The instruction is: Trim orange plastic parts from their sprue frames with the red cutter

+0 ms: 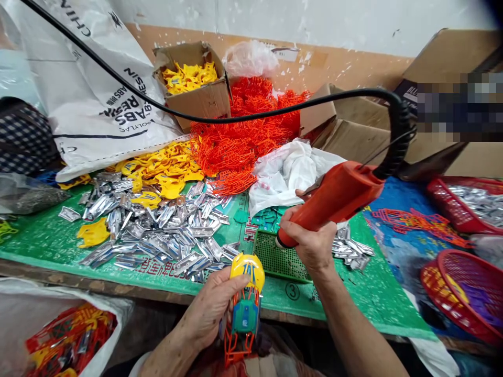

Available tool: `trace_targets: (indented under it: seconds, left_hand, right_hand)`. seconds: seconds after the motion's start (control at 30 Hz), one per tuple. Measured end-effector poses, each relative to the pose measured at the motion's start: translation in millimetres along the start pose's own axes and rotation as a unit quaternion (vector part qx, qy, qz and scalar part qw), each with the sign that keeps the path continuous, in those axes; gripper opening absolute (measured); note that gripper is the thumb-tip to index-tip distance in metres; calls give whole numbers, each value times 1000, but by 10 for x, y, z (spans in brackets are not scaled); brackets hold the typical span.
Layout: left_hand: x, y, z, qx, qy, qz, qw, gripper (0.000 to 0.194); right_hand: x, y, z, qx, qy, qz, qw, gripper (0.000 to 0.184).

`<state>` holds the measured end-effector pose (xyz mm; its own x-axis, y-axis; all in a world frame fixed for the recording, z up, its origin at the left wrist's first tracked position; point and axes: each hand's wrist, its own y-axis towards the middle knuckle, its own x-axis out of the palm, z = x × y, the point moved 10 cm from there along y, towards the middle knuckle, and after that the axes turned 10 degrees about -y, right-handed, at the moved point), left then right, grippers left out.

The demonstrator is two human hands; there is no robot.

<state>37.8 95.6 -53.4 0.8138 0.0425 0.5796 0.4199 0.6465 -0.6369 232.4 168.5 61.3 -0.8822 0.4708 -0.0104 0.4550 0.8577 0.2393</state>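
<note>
- The left hand [214, 299] is clamped on a toy car [245, 315], thumb over its yellow end, apparently to keep its top facing up and steady. The car is held at the surface's [39, 256] near edge, about midway along.
- The right hand [314, 243] is wrapped firmly around a red tool [334, 199] above the surface; the full grip probably helps bear the weight of tool and cable [236, 119].
- Metal pieces [168, 235] spread from the near edge's left half, yellow parts [173, 162] behind them, orange frames [236, 149] toward the far edge — likely grouped by kind within reach.
- A green basket [271, 260] sits by the near edge, right of the car.
- Hard to make out: any bit at the tool's lower end, the car's underside, most left fingertips — and whatever lies beneath the white bag [298, 170].
</note>
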Motion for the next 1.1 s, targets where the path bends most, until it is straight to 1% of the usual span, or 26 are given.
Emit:
trace_targets:
  seconds: [0.13, 0.27, 0.4, 0.5, 0.6, 0.67, 0.73, 0.8, 0.93, 1.1]
  left_hand:
    - [15, 3, -26, -6, -4, -3, 1000, 31]
    - [29, 17, -25, -2, -12, -6, 1000, 32]
    - [15, 18, -31, 1, -9, 3, 1000, 36]
    - [10, 15, -41, 5, -14, 1, 1000, 35]
    - [9, 10, -47, 9, -21, 0, 1000, 34]
    - [17, 6, -47, 12, -23, 1, 1000, 32]
    - [33, 4, -53, 8, -24, 2, 1000, 30]
    - [36, 6, -56, 6, -28, 10, 1000, 30]
    - [36, 13, -36, 12, -43, 18, 999, 33]
    - [55, 18, -33, 15, -67, 9, 998, 36]
  right_hand:
    - [24, -15, -54, -10, -10, -6, 1000, 13]
    - [15, -24, -25, -2, -26, -1, 1000, 13]
    - [-14, -6, -5, 4, -10, 2, 1000, 12]
    - [-31, 14, -110, -6, 18, -5, 1000, 11]
    - [-43, 0, -322, -23, 55, -7, 998, 12]
    - [-21, -40, -474, -33, 87, -17, 996, 23]
    - [44, -101, -603, -38, 115, -43, 992, 39]
    - [122, -176, -694, -42, 134, -74, 987, 48]
    - [236, -302, -732, -38, 139, -108, 984, 52]
    - [319, -362, -659, -29, 134, -119, 983, 56]
